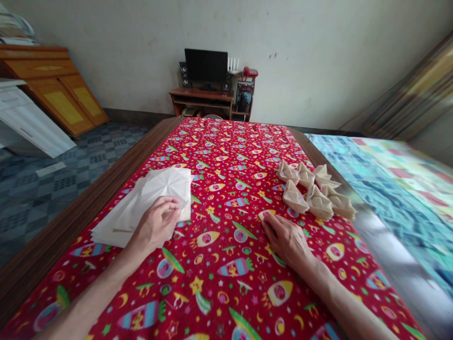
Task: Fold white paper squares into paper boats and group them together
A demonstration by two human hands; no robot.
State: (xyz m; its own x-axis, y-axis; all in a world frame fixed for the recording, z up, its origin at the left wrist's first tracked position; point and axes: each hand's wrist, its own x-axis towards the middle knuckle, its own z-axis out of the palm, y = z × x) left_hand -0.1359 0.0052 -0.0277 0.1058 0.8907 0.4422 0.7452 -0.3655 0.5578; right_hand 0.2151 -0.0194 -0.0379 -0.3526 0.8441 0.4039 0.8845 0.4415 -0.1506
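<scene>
A fanned stack of thin white paper sheets (170, 182) with crease lines lies left of the middle. My left hand (157, 222) is over the stack's right part, thumb and fingers closed in a pinch at the top sheet near its right edge. The fingertips partly cover the spot they grip. My right hand (288, 238) rests on the cloth with its fingers curled in, and nothing shows in them. Just beyond it sit several folded beige paper pieces (295, 196) with pointed ends, grouped in two rows.
A red patterned cloth (226, 245) covers the long table, whose brown wooden edge (116, 165) shows at the left. To the right is a bed-like surface with a blue patterned cover (357, 179). A desk (201, 94) with a monitor (207, 66) stands against the far wall.
</scene>
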